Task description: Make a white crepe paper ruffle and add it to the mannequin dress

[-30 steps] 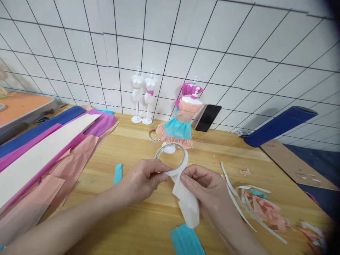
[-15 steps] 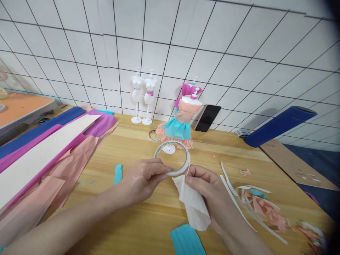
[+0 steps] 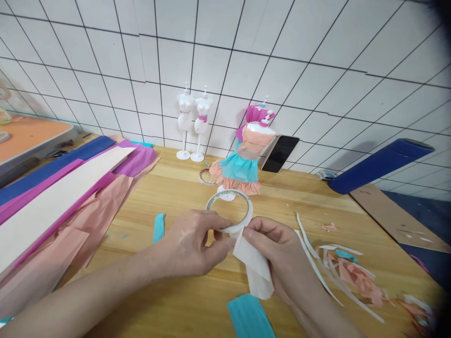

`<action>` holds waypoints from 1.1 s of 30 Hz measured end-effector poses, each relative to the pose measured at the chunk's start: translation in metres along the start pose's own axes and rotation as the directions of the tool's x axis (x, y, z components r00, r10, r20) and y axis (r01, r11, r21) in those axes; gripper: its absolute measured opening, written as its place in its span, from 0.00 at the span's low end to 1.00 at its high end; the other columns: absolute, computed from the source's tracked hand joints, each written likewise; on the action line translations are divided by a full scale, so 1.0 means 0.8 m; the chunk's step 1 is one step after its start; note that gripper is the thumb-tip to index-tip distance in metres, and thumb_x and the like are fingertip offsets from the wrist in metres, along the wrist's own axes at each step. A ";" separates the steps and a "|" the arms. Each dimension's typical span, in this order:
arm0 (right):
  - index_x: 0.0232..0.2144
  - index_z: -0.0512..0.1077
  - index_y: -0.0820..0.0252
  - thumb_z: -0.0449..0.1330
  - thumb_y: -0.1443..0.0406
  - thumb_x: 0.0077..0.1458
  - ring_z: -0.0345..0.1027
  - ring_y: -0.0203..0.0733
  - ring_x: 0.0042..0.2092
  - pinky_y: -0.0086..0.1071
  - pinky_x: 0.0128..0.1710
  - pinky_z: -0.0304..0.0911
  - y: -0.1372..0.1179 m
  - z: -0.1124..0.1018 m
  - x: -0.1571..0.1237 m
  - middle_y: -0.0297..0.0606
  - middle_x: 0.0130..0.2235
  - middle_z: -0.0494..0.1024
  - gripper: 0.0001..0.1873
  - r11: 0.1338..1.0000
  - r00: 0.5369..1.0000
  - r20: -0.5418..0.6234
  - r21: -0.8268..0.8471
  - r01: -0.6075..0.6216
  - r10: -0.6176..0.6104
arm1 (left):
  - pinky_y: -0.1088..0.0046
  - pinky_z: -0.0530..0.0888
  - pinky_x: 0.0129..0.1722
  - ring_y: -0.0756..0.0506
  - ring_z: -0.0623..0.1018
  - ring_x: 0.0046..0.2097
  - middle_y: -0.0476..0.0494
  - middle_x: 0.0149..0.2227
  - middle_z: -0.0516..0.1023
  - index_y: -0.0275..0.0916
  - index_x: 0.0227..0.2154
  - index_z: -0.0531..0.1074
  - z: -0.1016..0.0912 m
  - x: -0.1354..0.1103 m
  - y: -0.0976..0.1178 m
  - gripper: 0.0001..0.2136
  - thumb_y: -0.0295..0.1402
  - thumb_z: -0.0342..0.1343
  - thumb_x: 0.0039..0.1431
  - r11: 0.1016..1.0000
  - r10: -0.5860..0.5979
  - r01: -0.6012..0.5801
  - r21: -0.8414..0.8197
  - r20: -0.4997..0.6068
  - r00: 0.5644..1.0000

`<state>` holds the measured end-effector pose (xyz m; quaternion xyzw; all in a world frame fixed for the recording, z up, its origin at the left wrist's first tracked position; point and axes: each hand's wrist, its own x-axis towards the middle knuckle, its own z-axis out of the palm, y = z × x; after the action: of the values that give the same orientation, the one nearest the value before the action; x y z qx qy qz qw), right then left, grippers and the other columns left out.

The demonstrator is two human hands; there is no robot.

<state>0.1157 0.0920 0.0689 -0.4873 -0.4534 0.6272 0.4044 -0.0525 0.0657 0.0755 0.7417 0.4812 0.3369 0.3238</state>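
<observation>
My left hand (image 3: 192,241) pinches the near rim of a thin white tape roll (image 3: 229,211) held just above the wooden table (image 3: 176,188). My right hand (image 3: 278,258) is closed on a folded piece of white crepe paper (image 3: 254,265), whose top edge meets the roll. Both hands touch each other at the roll's near edge. Behind them stands a small mannequin (image 3: 246,157) dressed in peach, teal and pink paper.
Two bare white mannequins (image 3: 193,122) stand by the tiled wall. Long crepe sheets (image 3: 66,188) lie at the left, a blue roll (image 3: 380,164) and a phone (image 3: 280,154) at the back right, paper scraps (image 3: 348,272) at the right, teal pieces (image 3: 248,317) near me.
The white paper has swung slightly and its top edge now sits against the tape roll. My view has shifted a little; the hands stay at the same spot.
</observation>
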 end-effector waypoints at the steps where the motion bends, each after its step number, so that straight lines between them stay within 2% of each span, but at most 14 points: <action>1: 0.16 0.68 0.63 0.67 0.60 0.38 0.53 0.29 0.20 0.25 0.20 0.47 0.001 0.000 0.000 0.30 0.16 0.67 0.14 1.000 1.000 0.004 -0.006 0.002 -0.002 | 0.78 0.58 0.23 0.54 0.63 0.23 0.50 0.23 0.68 0.34 0.28 0.75 0.000 0.000 0.001 0.11 0.32 0.50 0.58 1.000 -0.006 0.006 -0.003 -0.003 1.000; 4: 0.16 0.68 0.63 0.67 0.60 0.40 0.52 0.28 0.19 0.25 0.19 0.46 0.003 0.000 0.001 0.29 0.16 0.66 0.15 1.000 1.000 0.030 -0.018 0.001 0.000 | 0.78 0.58 0.23 0.54 0.63 0.23 0.50 0.22 0.68 0.35 0.29 0.77 0.002 0.001 -0.002 0.12 0.34 0.50 0.59 0.999 -0.040 0.040 -0.001 -0.050 0.998; 10: 0.20 0.71 0.62 0.65 0.54 0.42 0.57 0.32 0.21 0.27 0.21 0.50 0.003 -0.004 0.001 0.32 0.19 0.68 0.17 0.995 0.994 0.104 -0.086 0.046 -0.037 | 0.78 0.56 0.22 0.55 0.60 0.21 0.52 0.20 0.69 0.36 0.24 0.76 0.005 0.004 -0.014 0.10 0.32 0.52 0.55 0.991 -0.117 0.124 0.051 -0.127 0.985; 13: 0.22 0.73 0.61 0.64 0.54 0.43 0.57 0.34 0.22 0.28 0.21 0.51 0.004 -0.003 0.000 0.33 0.20 0.69 0.16 0.964 0.990 0.062 -0.225 0.139 -0.129 | 0.77 0.56 0.22 0.55 0.61 0.21 0.51 0.20 0.69 0.36 0.25 0.76 0.004 0.005 -0.016 0.10 0.33 0.52 0.55 0.987 -0.126 0.137 0.082 -0.129 0.984; 15: 0.21 0.72 0.59 0.63 0.57 0.45 0.56 0.34 0.21 0.28 0.21 0.50 0.007 0.000 -0.001 0.31 0.19 0.67 0.12 0.895 0.970 0.005 -0.386 0.226 -0.243 | 0.77 0.56 0.22 0.54 0.61 0.22 0.51 0.20 0.69 0.36 0.24 0.75 0.004 0.005 -0.015 0.11 0.33 0.51 0.55 0.982 -0.125 0.143 0.126 -0.138 0.982; 18: 0.19 0.69 0.56 0.61 0.63 0.48 0.53 0.33 0.19 0.29 0.19 0.48 0.012 0.002 -0.004 0.29 0.17 0.64 0.09 0.709 0.882 0.006 -0.591 0.384 -0.472 | 0.76 0.56 0.23 0.54 0.62 0.22 0.50 0.20 0.68 0.36 0.22 0.74 0.007 0.004 -0.017 0.12 0.33 0.50 0.56 0.965 -0.111 0.146 0.216 -0.168 0.979; 20: 0.20 0.68 0.55 0.59 0.66 0.51 0.52 0.33 0.18 0.30 0.18 0.48 0.017 0.001 -0.005 0.29 0.17 0.64 0.08 0.542 0.791 0.113 -0.670 0.508 -0.602 | 0.75 0.56 0.24 0.53 0.62 0.22 0.50 0.20 0.66 0.36 0.20 0.71 0.010 0.003 -0.019 0.13 0.34 0.49 0.57 0.955 -0.088 0.137 0.262 -0.189 0.978; 23: 0.25 0.68 0.55 0.57 0.69 0.53 0.56 0.34 0.18 0.30 0.19 0.49 0.021 -0.004 -0.006 0.30 0.19 0.65 0.06 0.275 0.647 0.331 -0.706 0.653 -0.687 | 0.75 0.56 0.24 0.53 0.61 0.22 0.50 0.20 0.66 0.36 0.20 0.70 0.011 0.004 -0.023 0.15 0.35 0.48 0.59 0.948 -0.054 0.118 0.297 -0.213 0.976; 25: 0.27 0.68 0.55 0.56 0.71 0.53 0.59 0.35 0.20 0.31 0.21 0.51 0.023 -0.006 -0.006 0.30 0.19 0.66 0.06 0.165 0.582 0.417 -0.697 0.698 -0.698 | 0.75 0.56 0.24 0.53 0.62 0.23 0.50 0.20 0.67 0.37 0.21 0.72 0.010 0.004 -0.021 0.15 0.36 0.47 0.60 0.944 -0.059 0.123 0.307 -0.210 0.976; 26: 0.28 0.67 0.55 0.56 0.71 0.53 0.60 0.36 0.21 0.31 0.21 0.52 0.023 -0.006 -0.006 0.31 0.20 0.67 0.06 0.145 0.571 0.432 -0.696 0.703 -0.698 | 0.75 0.56 0.24 0.53 0.62 0.23 0.50 0.21 0.68 0.37 0.23 0.73 0.009 0.004 -0.019 0.15 0.37 0.47 0.60 0.943 -0.075 0.134 0.305 -0.200 0.977; 28: 0.29 0.67 0.56 0.56 0.71 0.54 0.61 0.36 0.22 0.31 0.22 0.53 0.020 -0.005 -0.006 0.31 0.22 0.68 0.05 0.152 0.578 0.434 -0.694 0.704 -0.691 | 0.75 0.57 0.25 0.52 0.65 0.24 0.49 0.23 0.71 0.38 0.26 0.74 0.005 0.003 -0.011 0.14 0.37 0.47 0.60 0.942 -0.120 0.168 0.292 -0.176 0.977; 33: 0.28 0.67 0.56 0.56 0.68 0.55 0.60 0.34 0.20 0.30 0.19 0.53 0.005 -0.004 -0.008 0.31 0.22 0.68 0.04 0.276 0.634 0.379 -0.667 0.692 -0.674 | 0.75 0.61 0.28 0.50 0.69 0.28 0.47 0.28 0.76 0.39 0.30 0.76 -0.009 -0.005 0.014 0.11 0.34 0.48 0.60 0.941 -0.205 0.242 0.235 -0.173 0.963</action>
<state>0.1199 0.0854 0.0667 -0.3599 -0.8403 0.1416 0.3800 -0.0538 0.0595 0.0880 0.6907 0.6240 0.2870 0.2263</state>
